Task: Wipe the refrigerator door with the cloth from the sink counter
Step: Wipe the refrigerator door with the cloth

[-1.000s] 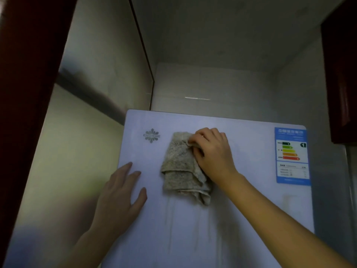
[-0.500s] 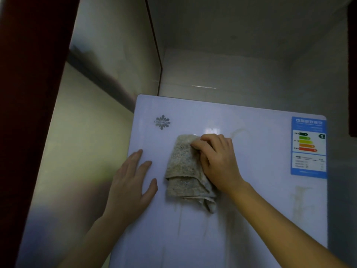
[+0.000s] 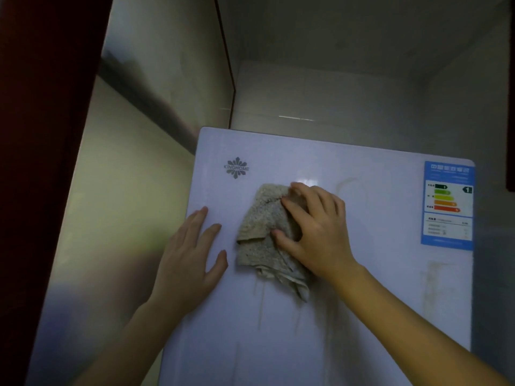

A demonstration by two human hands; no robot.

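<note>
right hand [image 3: 317, 232] gripped crumpled grey-beige cloth [image 3: 264, 232] with curled fingers, pressing it on upper pale-white glossy refrigerator door [image 3: 362, 302] | left hand [image 3: 189, 254] lay flat, fingers spread, beside cloth | blue energy label [image 3: 448, 204] top right

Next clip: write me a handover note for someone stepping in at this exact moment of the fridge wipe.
Left hand: flat, fingers straight, pressed on the refrigerator door near its left edge.
Right hand: fingers and thumb curled on the cloth, holding it against the upper middle of the door.
Done: the cloth is fetched and on the door, between the logo and the energy label.
Left: brownish drip streaks run down below the cloth, and a stain sits under the label. Wipe those and the lower door.
</note>
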